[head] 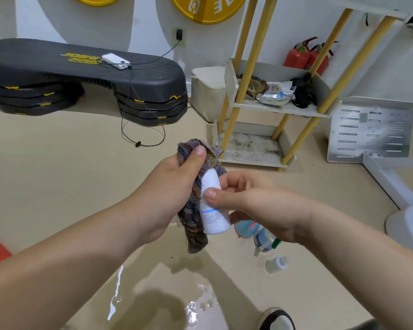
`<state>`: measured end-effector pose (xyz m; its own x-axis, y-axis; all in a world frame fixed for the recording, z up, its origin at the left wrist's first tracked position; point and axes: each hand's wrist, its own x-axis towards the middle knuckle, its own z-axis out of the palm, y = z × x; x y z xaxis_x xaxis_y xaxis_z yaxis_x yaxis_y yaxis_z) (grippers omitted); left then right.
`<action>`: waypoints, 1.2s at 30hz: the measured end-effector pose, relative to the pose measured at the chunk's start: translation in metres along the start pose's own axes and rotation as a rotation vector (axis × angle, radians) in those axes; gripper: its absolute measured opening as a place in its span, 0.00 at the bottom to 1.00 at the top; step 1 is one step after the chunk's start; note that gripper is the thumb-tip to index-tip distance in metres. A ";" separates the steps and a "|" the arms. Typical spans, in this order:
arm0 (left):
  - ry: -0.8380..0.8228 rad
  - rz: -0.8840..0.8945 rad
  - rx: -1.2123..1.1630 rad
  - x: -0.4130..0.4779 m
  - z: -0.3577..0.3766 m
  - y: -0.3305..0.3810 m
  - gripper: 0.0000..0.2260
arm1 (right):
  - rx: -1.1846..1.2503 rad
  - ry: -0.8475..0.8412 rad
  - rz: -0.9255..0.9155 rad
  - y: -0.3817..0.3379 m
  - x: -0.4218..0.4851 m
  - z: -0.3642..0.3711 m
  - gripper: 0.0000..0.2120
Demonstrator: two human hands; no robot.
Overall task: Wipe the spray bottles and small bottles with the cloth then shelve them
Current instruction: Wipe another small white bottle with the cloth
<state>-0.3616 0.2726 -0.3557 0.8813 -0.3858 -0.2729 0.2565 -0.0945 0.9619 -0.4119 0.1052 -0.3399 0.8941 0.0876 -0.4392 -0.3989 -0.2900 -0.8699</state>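
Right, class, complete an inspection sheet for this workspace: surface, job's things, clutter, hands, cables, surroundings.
Surface: beige floor, glossy, reflective near the bottom.
Job's things: white bottle against striped cloth; small clear bottle and blue-labelled bottle on floor; shelf unit behind.
Clutter: rags and packets on middle shelf.
Hands: left hand grips cloth; right hand pinches white bottle.
Cables: black cable loops from step platform onto floor.
Surroundings: fire extinguishers, yellow plates.

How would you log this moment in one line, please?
wiping | left hand: cloth | right hand: white bottle | floor: other bottles
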 end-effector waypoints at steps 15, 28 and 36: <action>0.009 -0.022 0.010 0.004 -0.002 -0.002 0.20 | -0.016 -0.049 0.065 0.003 0.000 0.001 0.19; 0.042 -0.061 -0.050 0.008 0.002 -0.001 0.20 | 0.164 -0.074 0.082 0.001 0.000 -0.009 0.05; 0.025 -0.030 -0.026 -0.001 0.021 -0.017 0.15 | -0.428 0.297 -0.067 0.005 -0.001 0.007 0.19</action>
<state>-0.3752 0.2555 -0.3713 0.8826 -0.3604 -0.3020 0.2928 -0.0813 0.9527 -0.4161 0.1100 -0.3458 0.9588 -0.1369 -0.2489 -0.2755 -0.6618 -0.6972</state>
